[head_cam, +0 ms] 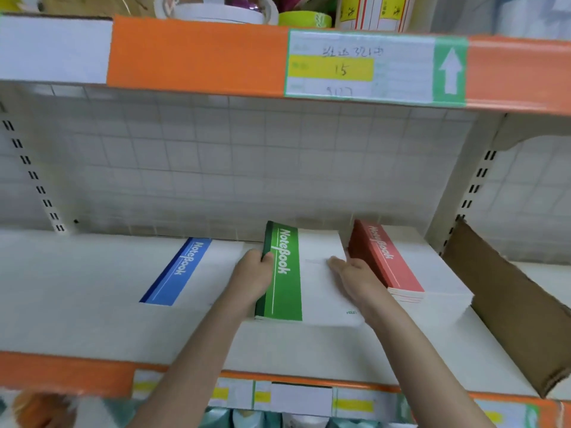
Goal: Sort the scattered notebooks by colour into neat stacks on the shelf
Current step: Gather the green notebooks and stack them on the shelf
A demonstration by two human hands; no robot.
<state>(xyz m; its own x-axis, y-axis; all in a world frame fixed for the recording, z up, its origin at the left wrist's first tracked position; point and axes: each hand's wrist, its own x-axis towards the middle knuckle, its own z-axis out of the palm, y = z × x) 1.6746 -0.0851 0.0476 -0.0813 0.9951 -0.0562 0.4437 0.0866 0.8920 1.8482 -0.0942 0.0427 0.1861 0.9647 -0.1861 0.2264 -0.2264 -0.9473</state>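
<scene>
Three stacks: blue, green and red notebooks lie side by side on the white shelf [77,304], spines pointing to the back wall.
Green stack: the green notebooks [285,273] sit in the middle of the shelf, between the other two piles and held between both hands; the far end looks slightly raised.
Left hand: the left hand [251,278] grasps the spine side of the green pile, thumb laid over the top cover, fingers tucked at the edge toward the blue one.
Right hand: the right hand [352,273] lies flat with straight fingers on the white part of the green cover, its outer edge just beside the red pile; it grips nothing.
Blue stack: the blue notebooks [182,273] lie to the left, their white covers reaching as far as the left hand.
Red stack: the red notebooks [389,264] stand several deep on the right, close to the green pile.
In the way: a brown cardboard sheet [506,304] leans at the right end of the shelf, just beyond the red pile, and hems that side in.
Behind: a white grid back panel [247,156] closes the rear.
Above: an orange shelf edge [197,54] carries a handwritten price label [361,66] with a green arrow; tape rolls [222,7] rest on that upper shelf.
Below: more price tags [302,396] line the front lip.
</scene>
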